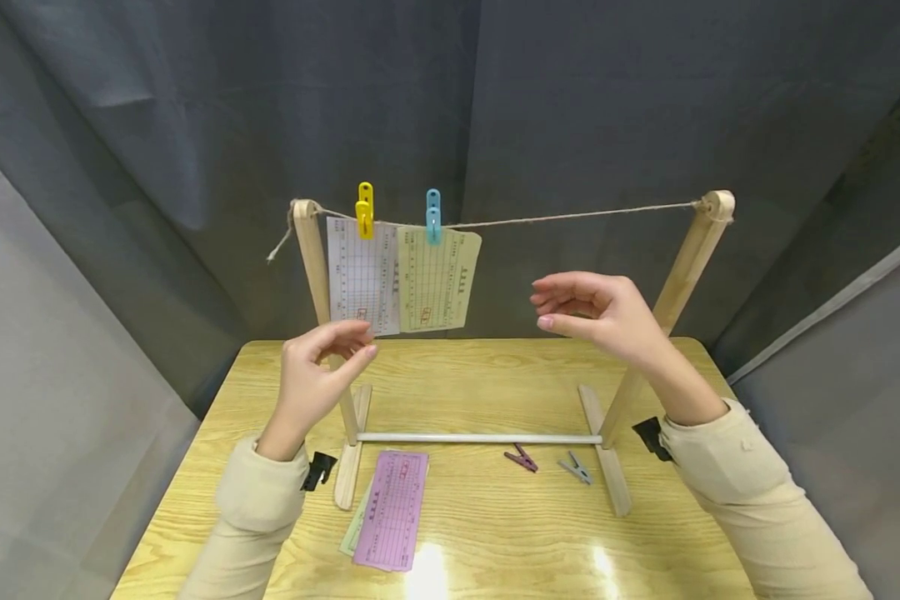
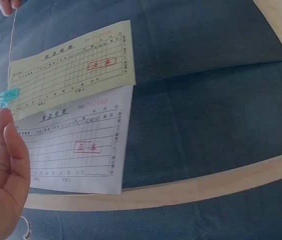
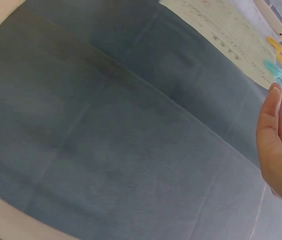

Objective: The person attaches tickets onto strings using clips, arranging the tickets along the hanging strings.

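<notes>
A white printed slip (image 1: pixel 363 275) hangs from a string under a yellow clothespin (image 1: pixel 365 212). Beside it, a light green slip (image 1: pixel 438 279) hangs under a blue clothespin (image 1: pixel 433 217), slightly overlapping the white one. My left hand (image 1: pixel 318 371) is in the air near the white slip's lower edge, its fingers gently bent and holding nothing. To the right of the green slip, my right hand (image 1: pixel 596 312) hovers below the string with relaxed fingers and nothing in them. In the left wrist view, red stamps mark both the green slip (image 2: pixel 76 67) and the white slip (image 2: pixel 81 145).
The string (image 1: pixel 570 217) runs between two wooden posts (image 1: pixel 693 258) joined low down by a white rod (image 1: pixel 480 437). On the table (image 1: pixel 495 533) lie a purple slip (image 1: pixel 393 512) over a green one, a maroon clothespin (image 1: pixel 522 457) and a grey-blue clothespin (image 1: pixel 576 468).
</notes>
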Action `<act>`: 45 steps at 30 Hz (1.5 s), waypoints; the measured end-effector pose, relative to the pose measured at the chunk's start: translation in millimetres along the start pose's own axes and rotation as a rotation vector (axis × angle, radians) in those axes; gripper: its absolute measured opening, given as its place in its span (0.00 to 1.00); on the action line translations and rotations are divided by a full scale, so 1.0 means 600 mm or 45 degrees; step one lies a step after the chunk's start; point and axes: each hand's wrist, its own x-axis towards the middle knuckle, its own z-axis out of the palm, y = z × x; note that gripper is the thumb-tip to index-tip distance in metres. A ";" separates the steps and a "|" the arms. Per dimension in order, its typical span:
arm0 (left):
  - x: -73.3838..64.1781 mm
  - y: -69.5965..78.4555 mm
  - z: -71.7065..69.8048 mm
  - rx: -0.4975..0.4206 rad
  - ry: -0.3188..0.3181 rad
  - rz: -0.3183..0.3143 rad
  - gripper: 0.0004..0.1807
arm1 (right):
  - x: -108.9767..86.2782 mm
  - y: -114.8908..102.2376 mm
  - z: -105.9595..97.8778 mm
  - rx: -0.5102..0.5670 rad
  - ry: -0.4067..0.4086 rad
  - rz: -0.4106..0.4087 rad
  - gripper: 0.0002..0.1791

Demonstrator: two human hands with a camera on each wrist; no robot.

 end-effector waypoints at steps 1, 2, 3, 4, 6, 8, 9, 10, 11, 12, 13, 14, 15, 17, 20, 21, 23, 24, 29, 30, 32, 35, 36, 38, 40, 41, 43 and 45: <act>-0.003 -0.001 -0.001 0.011 -0.005 -0.005 0.12 | -0.003 0.004 0.000 -0.006 -0.005 0.007 0.19; -0.006 -0.003 -0.001 0.023 -0.011 -0.011 0.12 | -0.006 0.008 0.001 -0.012 -0.010 0.014 0.18; -0.009 -0.003 -0.001 0.031 -0.018 -0.020 0.12 | -0.009 0.012 0.001 -0.023 -0.015 0.023 0.18; -0.012 -0.004 -0.001 0.040 -0.026 -0.028 0.13 | -0.012 0.016 0.001 -0.032 -0.019 0.035 0.18; -0.017 -0.003 0.000 0.060 -0.040 -0.040 0.13 | -0.017 0.024 0.001 -0.056 -0.023 0.055 0.18; -0.019 0.005 0.001 0.071 -0.056 -0.048 0.13 | -0.023 0.031 0.001 -0.075 -0.027 0.069 0.18; -0.020 0.008 0.001 0.075 -0.064 -0.055 0.13 | -0.026 0.035 0.002 -0.079 -0.029 0.076 0.17; -0.021 0.012 0.002 0.082 -0.072 -0.061 0.13 | -0.029 0.040 0.002 -0.082 -0.031 0.083 0.17; -0.022 0.016 0.002 0.090 -0.079 -0.067 0.12 | -0.032 0.044 0.003 -0.085 -0.031 0.092 0.17; -0.023 0.019 0.002 0.099 -0.089 -0.081 0.12 | -0.035 0.047 0.004 -0.086 -0.032 0.098 0.17; -0.025 0.022 0.003 0.109 -0.096 -0.094 0.12 | -0.038 0.052 0.005 -0.085 -0.031 0.105 0.17; -0.027 0.020 0.003 0.117 -0.104 -0.111 0.12 | -0.041 0.057 0.006 -0.086 -0.031 0.113 0.17; -0.030 0.019 0.003 0.126 -0.112 -0.126 0.12 | -0.045 0.061 0.007 -0.086 -0.030 0.119 0.17; -0.036 0.015 0.003 0.133 -0.128 -0.157 0.12 | -0.051 0.071 0.008 -0.089 -0.027 0.130 0.16; -0.047 0.003 0.004 0.129 -0.150 -0.216 0.11 | -0.058 0.086 0.011 -0.087 -0.028 0.136 0.16; -0.051 -0.001 0.003 0.124 -0.160 -0.236 0.11 | -0.061 0.091 0.012 -0.085 -0.030 0.140 0.16; -0.059 -0.009 0.002 0.106 -0.186 -0.285 0.11 | -0.066 0.102 0.015 -0.081 -0.032 0.148 0.16; -0.063 -0.013 0.002 0.097 -0.201 -0.307 0.11 | -0.068 0.108 0.016 -0.080 -0.032 0.154 0.16; -0.079 -0.031 -0.002 0.042 -0.268 -0.401 0.12 | -0.083 0.138 0.032 -0.050 -0.047 0.235 0.16; -0.083 -0.035 -0.002 0.032 -0.274 -0.416 0.13 | -0.086 0.143 0.035 -0.041 -0.053 0.260 0.17; -0.089 -0.042 -0.002 0.016 -0.281 -0.441 0.13 | -0.093 0.155 0.040 -0.025 -0.058 0.310 0.18; -0.101 -0.054 0.000 0.004 -0.286 -0.462 0.13 | -0.103 0.169 0.045 -0.020 -0.068 0.364 0.19; -0.105 -0.057 0.001 -0.003 -0.287 -0.473 0.14 | -0.107 0.174 0.046 -0.022 -0.071 0.375 0.19; -0.112 -0.063 0.002 -0.007 -0.293 -0.489 0.14 | -0.114 0.183 0.046 -0.034 -0.074 0.389 0.19; -0.118 -0.068 0.003 -0.008 -0.301 -0.501 0.15 | -0.121 0.192 0.047 -0.046 -0.077 0.409 0.20; -0.120 -0.069 0.003 -0.007 -0.304 -0.507 0.15 | -0.124 0.197 0.047 -0.052 -0.075 0.416 0.20; -0.124 -0.074 0.004 -0.003 -0.311 -0.503 0.15 | -0.131 0.207 0.049 -0.063 -0.069 0.433 0.20; -0.128 -0.079 0.005 -0.001 -0.310 -0.496 0.15 | -0.138 0.216 0.051 -0.059 -0.060 0.448 0.20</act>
